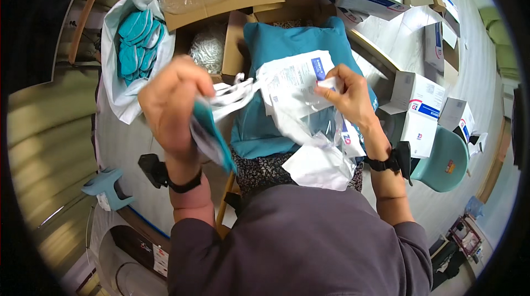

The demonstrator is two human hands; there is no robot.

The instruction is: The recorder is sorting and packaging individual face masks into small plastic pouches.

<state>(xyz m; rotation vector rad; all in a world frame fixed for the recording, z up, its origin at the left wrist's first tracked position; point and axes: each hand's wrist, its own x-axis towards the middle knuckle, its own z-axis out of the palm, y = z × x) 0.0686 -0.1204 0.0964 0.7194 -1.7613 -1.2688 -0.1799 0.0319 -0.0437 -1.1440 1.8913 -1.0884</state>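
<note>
My left hand (pixel 172 102), smeared by motion, is closed on a folded teal and white face mask (pixel 211 135). White straps (pixel 234 98) stretch from it to the right, toward the middle of my lap. In a pinch, my right hand (pixel 352 96) grips the upper edge of a clear and white plastic bag (pixel 301 125), which hangs open and crumpled. Behind that bag, white printed packets (pixel 295 75) lie on a large teal cushion (pixel 292 39) in front of me. A loose white piece (pixel 320 167) rests at the cushion's near edge.
At the left stands a white sack (pixel 118 97) filled with teal masks (pixel 138 47). Cardboard boxes (pixel 221 6) with clear plastic are at the far side. White printed cartons (pixel 422 102) and a teal chair (pixel 447 158) stand on the right. A grey-blue stool (pixel 110 188) is at lower left.
</note>
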